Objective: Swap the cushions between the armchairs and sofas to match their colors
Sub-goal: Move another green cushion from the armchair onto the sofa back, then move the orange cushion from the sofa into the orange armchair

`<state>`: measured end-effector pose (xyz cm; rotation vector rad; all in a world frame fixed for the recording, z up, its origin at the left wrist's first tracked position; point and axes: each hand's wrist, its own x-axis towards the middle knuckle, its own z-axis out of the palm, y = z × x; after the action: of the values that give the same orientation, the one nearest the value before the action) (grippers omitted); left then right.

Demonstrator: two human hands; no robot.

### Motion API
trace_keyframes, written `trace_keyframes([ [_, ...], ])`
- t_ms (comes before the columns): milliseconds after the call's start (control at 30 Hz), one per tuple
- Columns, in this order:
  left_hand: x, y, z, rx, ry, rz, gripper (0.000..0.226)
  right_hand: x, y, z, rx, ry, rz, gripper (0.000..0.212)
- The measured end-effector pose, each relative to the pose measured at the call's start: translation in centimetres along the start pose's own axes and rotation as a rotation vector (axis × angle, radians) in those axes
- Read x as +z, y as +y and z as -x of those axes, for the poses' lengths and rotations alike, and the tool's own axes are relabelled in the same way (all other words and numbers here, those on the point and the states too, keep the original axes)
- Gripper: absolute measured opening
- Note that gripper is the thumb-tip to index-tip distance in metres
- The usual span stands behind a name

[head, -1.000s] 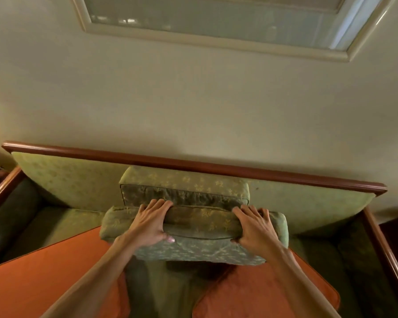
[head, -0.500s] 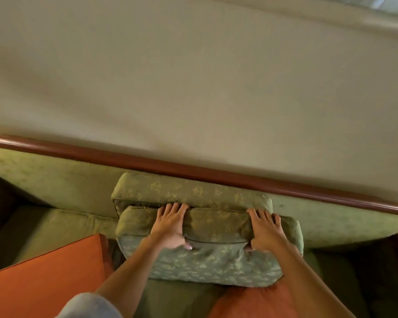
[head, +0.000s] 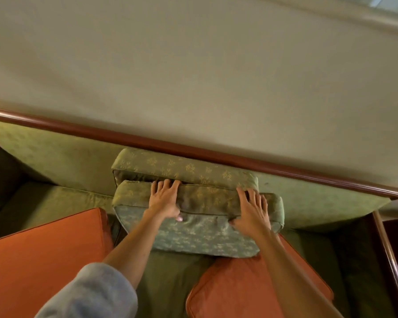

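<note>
A green patterned cushion [head: 200,237] stands tilted on the green sofa [head: 62,164], leaning towards a second green cushion [head: 184,167] that rests against the sofa back. My left hand [head: 164,200] grips the front cushion's top edge on the left, and my right hand [head: 253,210] grips it on the right. Two orange cushions lie on the seat: a large orange cushion [head: 39,262] at the left and another orange cushion [head: 234,292] at the lower right, partly under the green cushion's bottom edge.
The sofa's dark wooden top rail [head: 193,148] runs along a beige wall [head: 193,72]. A wooden arm [head: 391,255] closes the sofa's right end. A picture frame corner [head: 391,5] shows at the top right.
Both hands have pushed the front green cushion back towards the cushion against the sofa back. The view has tilted down and shifted, so the frame on the wall is mostly out of sight.
</note>
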<state>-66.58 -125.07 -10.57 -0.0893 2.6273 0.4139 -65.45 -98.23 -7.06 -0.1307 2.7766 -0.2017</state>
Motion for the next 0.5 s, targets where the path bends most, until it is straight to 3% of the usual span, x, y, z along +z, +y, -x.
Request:
trace_keyframes([
  [167, 3.2, 6.9, 8.3, -0.258, 0.283, 0.470, 0.102, 0.1, -1.2, 7.2, 0.088, 0.105, -0.646, 0.100],
  [300, 7.0, 14.9, 14.5, -0.133, 0.168, 0.795, 0.088, 1.2, 0.6, 12.6, 0.134, 0.190, -0.835, 0.089],
  [500, 10.7, 21.0, 19.9, -0.170, 0.173, 0.860, 0.096, 2.2, 8.1, 17.7, 0.151, 0.100, -0.963, 0.090],
])
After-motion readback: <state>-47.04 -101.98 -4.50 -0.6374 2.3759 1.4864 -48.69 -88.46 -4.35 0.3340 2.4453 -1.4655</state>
